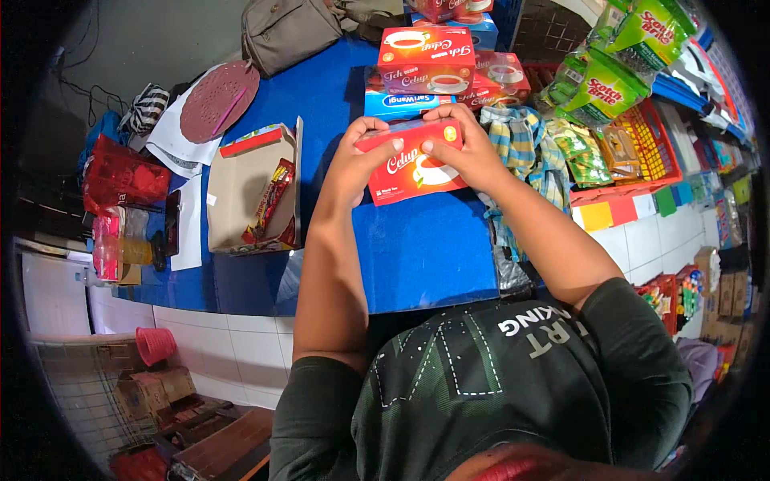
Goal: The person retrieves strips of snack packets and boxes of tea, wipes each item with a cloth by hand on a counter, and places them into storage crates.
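Between both hands I grip a red tea box (pixel 405 178) with a teacup picture and the word "Celup" on its face. My left hand (pixel 355 159) wraps its left side, thumb pressed on the front. My right hand (pixel 468 151) wraps the right side the same way, its thumb near the middle. The box's far side and most fingertips behind it are hidden. Just beyond, a stack holds more red tea boxes (pixel 427 60) and a blue SariWangi box (pixel 411 104). A blue and yellow checked cloth (pixel 525 148) lies beside my right hand.
On the blue table (pixel 425 256), an open cardboard box (pixel 228 180) holds red sachets (pixel 269 200) at left. A grey bag (pixel 290 32) lies at the back. Right of the cloth, an orange-red basket (pixel 642 178) carries packets, with green Scotch-Brite packs (pixel 601 86) hanging above.
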Tool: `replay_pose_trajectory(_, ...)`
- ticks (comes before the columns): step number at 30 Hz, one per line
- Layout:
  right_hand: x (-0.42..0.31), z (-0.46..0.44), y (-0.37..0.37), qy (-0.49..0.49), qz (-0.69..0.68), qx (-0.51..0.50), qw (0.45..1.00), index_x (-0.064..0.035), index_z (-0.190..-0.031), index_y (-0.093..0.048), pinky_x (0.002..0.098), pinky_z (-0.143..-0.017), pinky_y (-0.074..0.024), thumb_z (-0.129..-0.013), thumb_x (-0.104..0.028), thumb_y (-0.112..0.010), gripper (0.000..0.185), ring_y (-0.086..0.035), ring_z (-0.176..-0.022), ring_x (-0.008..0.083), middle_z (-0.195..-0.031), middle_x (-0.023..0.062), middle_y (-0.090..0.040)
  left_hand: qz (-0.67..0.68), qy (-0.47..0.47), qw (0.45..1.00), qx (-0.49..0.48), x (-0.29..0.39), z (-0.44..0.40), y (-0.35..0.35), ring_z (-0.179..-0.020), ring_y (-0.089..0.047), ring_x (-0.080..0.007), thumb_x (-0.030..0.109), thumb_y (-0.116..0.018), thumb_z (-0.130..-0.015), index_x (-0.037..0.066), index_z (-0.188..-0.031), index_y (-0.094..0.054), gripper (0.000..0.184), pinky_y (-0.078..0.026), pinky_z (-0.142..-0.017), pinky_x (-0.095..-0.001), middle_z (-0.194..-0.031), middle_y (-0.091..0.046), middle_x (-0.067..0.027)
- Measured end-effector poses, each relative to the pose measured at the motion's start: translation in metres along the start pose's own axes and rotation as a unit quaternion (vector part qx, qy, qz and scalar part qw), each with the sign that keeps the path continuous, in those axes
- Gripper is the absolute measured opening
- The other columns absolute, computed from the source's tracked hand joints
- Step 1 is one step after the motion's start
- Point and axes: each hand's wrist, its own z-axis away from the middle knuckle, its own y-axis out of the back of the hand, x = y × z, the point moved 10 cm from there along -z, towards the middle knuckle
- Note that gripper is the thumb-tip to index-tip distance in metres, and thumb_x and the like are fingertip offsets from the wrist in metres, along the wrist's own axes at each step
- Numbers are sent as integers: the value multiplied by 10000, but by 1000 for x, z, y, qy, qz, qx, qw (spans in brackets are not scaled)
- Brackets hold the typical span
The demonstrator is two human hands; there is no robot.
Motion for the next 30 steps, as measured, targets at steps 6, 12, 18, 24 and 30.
replay_pose_trajectory(6, -1, -1, 1, 14, 3, 3, 1000, -55, -1068, -540, 316, -885, -453, -762, -233, -733, 403, -538, -1010, 204, -1095, 101, -475, -3, 8, 1000, 1, 0, 0, 0, -879, -644, -169, 143, -746, -774, 61, -1031, -454, 398, -564, -686, -267, -1019, -590, -130)
replay_pose_trajectory(12, 0, 0, 1, -7, -4, -1, 1000, -52, -1075, -539, 319, -902, -433, -788, -208, -673, 353, -526, -1032, 216, -1104, 112, -479, 4, 6, 1000, -2, 1, 1, -1, -861, -649, -171, 141, -745, -774, 63, -1029, -454, 395, -565, -683, -270, -1005, -593, -138)
replay_pose_trajectory(18, 0, 1, 0, -9, -16, -7, 1000, -50, -1086, -539, 325, -923, -411, -817, -185, -591, 305, -508, -1061, 226, -1108, 121, -480, 11, 8, 1000, -2, 0, 0, -2, -848, -650, -167, 132, -745, -772, 62, -1024, -455, 391, -564, -674, -269, -990, -595, -132)
replay_pose_trajectory(24, 7, -1, 0, -3, -20, -20, 1000, -50, -1100, -539, 333, -936, -402, -835, -205, -575, 309, -509, -1069, 240, -1123, 125, -487, -12, 37, 999, 16, 3, 5, -2, -853, -645, -169, 130, -748, -768, 63, -1021, -457, 391, -555, -710, -263, -980, -598, -106)
replay_pose_trajectory(30, -29, -2, 10, 4, 186, -110, 976, -84, -1182, -541, 357, -967, -387, -825, -303, -626, 427, -482, -1158, 305, -1232, 149, -480, -73, 26, 997, -21, 4, 6, -4, -981, -592, -182, 138, -753, -763, 73, -1080, -462, 435, -497, -858, -294, -1015, -585, -89)
